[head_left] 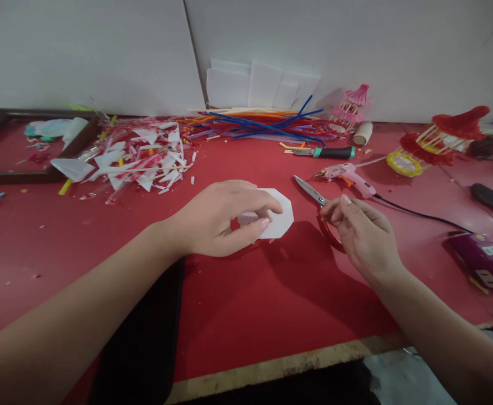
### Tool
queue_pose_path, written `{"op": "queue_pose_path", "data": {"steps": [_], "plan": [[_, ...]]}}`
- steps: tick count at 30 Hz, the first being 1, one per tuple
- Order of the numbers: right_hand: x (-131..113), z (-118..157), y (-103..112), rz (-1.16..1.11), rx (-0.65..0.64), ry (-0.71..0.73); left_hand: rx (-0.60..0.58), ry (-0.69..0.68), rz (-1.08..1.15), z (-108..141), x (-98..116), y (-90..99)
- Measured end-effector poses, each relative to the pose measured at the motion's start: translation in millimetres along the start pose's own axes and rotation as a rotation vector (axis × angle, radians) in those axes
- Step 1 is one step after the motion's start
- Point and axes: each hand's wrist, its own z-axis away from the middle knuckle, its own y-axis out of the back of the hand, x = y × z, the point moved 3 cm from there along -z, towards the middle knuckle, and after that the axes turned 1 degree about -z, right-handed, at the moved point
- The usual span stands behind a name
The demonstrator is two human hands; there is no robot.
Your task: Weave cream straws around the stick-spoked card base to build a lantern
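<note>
My left hand (225, 216) reaches in from the left, its thumb and fingers curled on a white eight-sided flat piece (282, 216) that looks like card or foam board. A bit of something thin and pale shows under the lower edge of that piece; the rest is hidden. My right hand (364, 233) is held with thumb and fingertips together, over the handle end of a pair of scissors (309, 189). The scissors' blades point up and left, away from me. What the right fingertips pinch, if anything, cannot be made out.
Beyond my right hand are a pink glue gun (352, 177), a green-black cutter (333, 152) and a purple box (480, 261). Pipe cleaners (267, 125) and white sheets (246, 84) line the wall. Scraps (145, 154) lie left; red (444, 135) and pink (352, 107) models stand right.
</note>
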Motion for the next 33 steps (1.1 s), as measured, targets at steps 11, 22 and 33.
{"op": "queue_pose_path", "data": {"steps": [11, 22, 33], "plan": [[1, 0, 0, 0.018, 0.0, 0.011, -0.141, 0.078, -0.136, 3, -1, -3.2], [0, 2, 0, 0.099, -0.033, 0.009, 0.025, 0.295, 0.015, 5, -14, -4.5], [-10, 15, -13, 0.25, -0.317, 0.239, -0.12, 0.965, 1.229, 8, -21, -45.0]]}}
